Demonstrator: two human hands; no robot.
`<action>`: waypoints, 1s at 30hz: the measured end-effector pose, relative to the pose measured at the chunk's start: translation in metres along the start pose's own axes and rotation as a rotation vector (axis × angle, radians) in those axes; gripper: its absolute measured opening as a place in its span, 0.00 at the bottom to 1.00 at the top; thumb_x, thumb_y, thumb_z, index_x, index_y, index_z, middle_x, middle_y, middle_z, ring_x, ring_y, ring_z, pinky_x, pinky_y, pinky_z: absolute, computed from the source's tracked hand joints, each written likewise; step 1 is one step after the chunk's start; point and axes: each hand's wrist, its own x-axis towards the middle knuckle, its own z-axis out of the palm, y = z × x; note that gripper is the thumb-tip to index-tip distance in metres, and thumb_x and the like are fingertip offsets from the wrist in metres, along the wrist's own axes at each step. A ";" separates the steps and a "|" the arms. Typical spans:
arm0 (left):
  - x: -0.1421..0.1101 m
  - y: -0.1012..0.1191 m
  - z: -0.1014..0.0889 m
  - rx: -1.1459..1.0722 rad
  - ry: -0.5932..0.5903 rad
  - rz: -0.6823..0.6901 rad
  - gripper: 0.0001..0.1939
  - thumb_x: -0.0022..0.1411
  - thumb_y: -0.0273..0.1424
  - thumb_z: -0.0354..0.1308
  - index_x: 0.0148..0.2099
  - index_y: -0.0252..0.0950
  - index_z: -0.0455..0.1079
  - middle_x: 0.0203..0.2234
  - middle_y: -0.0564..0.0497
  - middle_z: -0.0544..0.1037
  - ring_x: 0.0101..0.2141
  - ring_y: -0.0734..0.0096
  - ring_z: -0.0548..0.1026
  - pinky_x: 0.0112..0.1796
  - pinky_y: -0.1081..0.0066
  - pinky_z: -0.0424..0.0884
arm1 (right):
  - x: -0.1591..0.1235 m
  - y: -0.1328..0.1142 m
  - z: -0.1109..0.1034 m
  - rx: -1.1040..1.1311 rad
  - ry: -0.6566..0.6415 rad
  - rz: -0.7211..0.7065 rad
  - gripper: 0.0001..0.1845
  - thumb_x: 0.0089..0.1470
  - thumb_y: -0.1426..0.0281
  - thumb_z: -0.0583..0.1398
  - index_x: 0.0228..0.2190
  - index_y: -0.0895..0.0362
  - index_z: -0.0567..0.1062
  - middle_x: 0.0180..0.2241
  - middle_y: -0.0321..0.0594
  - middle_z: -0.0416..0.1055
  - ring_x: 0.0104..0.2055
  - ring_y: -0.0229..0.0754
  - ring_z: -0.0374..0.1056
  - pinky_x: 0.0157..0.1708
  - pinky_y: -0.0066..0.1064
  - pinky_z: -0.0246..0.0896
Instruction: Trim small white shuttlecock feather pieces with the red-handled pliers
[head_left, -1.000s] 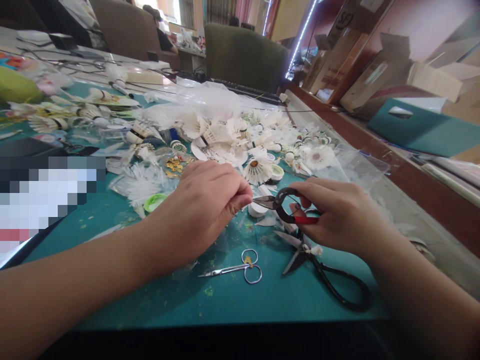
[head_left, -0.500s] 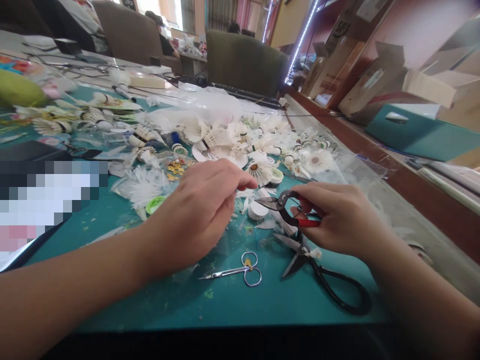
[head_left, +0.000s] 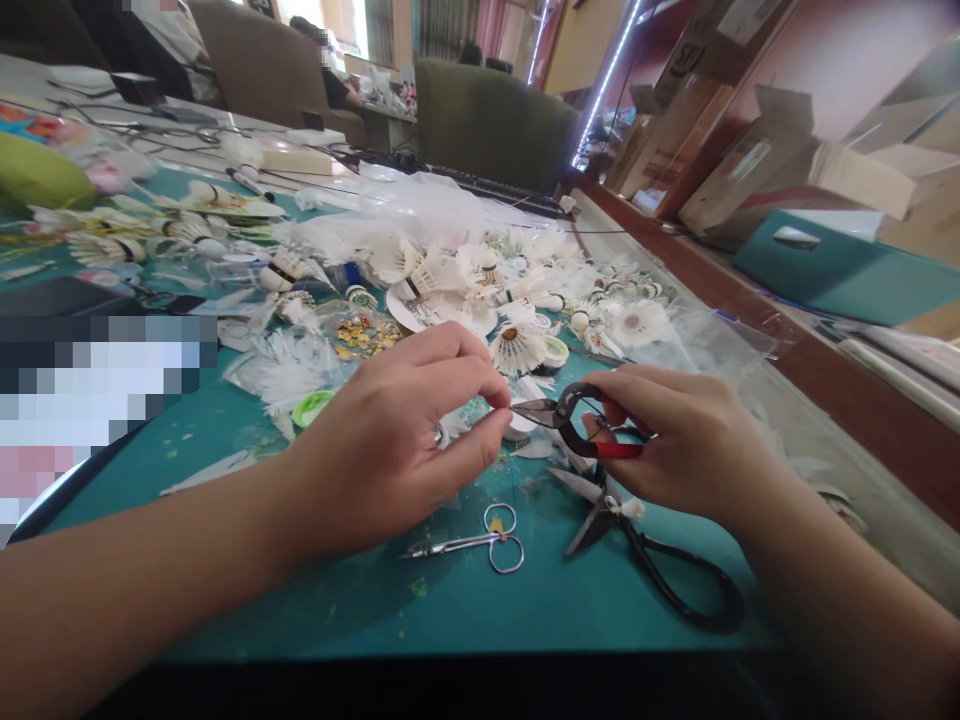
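Chairs (head_left: 491, 125), a keyboard (head_left: 517, 194) and cardboard boxes (head_left: 750, 185) suggest an office; shuttlecocks (head_left: 517, 348) and scissors (head_left: 466, 544) on the green mat (head_left: 300, 610) suggest a craft workroom

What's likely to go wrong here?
The left hand has finger and thumb right at the tip of the pointed-nose pliers in the right hand; a slip might nip skin.
The black-handled scissors lie open near that hand, which might catch a blade.

A brown cardboard box (head_left: 724, 45) at the upper right is bearing the letters "SF" in a dark mark. Reddish print is showing on the tall brown cardboard carton (head_left: 667, 135) just below, appearing too blurred to read.
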 end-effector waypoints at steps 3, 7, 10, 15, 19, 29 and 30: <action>-0.001 0.002 0.000 -0.017 -0.001 -0.002 0.06 0.70 0.25 0.56 0.40 0.35 0.75 0.38 0.49 0.75 0.39 0.68 0.75 0.41 0.68 0.72 | -0.001 -0.001 0.000 -0.022 0.000 0.003 0.12 0.54 0.77 0.61 0.41 0.59 0.79 0.27 0.36 0.72 0.24 0.37 0.64 0.25 0.29 0.59; -0.001 0.002 0.000 0.003 0.012 0.001 0.06 0.70 0.25 0.57 0.41 0.35 0.76 0.38 0.49 0.76 0.40 0.68 0.76 0.42 0.67 0.73 | 0.000 -0.002 0.000 -0.011 -0.003 0.007 0.12 0.55 0.77 0.60 0.41 0.60 0.79 0.27 0.36 0.72 0.24 0.36 0.64 0.25 0.29 0.58; -0.001 -0.001 0.002 0.055 0.074 0.066 0.08 0.70 0.25 0.59 0.48 0.37 0.77 0.40 0.48 0.77 0.42 0.66 0.77 0.44 0.66 0.75 | 0.002 -0.003 -0.001 0.033 -0.020 0.016 0.10 0.55 0.76 0.61 0.40 0.59 0.79 0.25 0.33 0.70 0.24 0.35 0.62 0.25 0.29 0.56; -0.002 -0.009 0.003 0.032 0.126 0.249 0.12 0.68 0.19 0.60 0.50 0.34 0.79 0.38 0.46 0.75 0.38 0.68 0.76 0.38 0.70 0.76 | 0.006 -0.002 -0.005 0.149 -0.108 0.055 0.08 0.57 0.74 0.62 0.39 0.59 0.79 0.22 0.30 0.67 0.23 0.34 0.60 0.24 0.28 0.54; -0.004 -0.012 0.002 -0.006 0.096 0.261 0.15 0.68 0.17 0.59 0.52 0.37 0.79 0.39 0.46 0.75 0.37 0.69 0.75 0.36 0.70 0.75 | 0.007 -0.002 -0.007 0.237 -0.178 0.076 0.07 0.58 0.73 0.62 0.39 0.58 0.80 0.23 0.31 0.70 0.23 0.33 0.61 0.25 0.27 0.55; 0.000 -0.008 0.000 -0.032 0.129 0.297 0.09 0.67 0.18 0.61 0.46 0.31 0.80 0.36 0.46 0.74 0.35 0.71 0.75 0.35 0.73 0.74 | 0.007 0.000 -0.010 0.305 -0.250 0.081 0.07 0.59 0.70 0.62 0.39 0.58 0.80 0.22 0.29 0.68 0.21 0.31 0.58 0.23 0.27 0.53; 0.000 -0.008 0.000 -0.041 0.123 0.287 0.08 0.68 0.19 0.61 0.46 0.31 0.79 0.36 0.47 0.74 0.34 0.71 0.75 0.35 0.73 0.74 | 0.007 0.000 -0.010 0.304 -0.251 0.083 0.07 0.59 0.70 0.63 0.39 0.58 0.79 0.22 0.29 0.68 0.22 0.31 0.58 0.23 0.27 0.53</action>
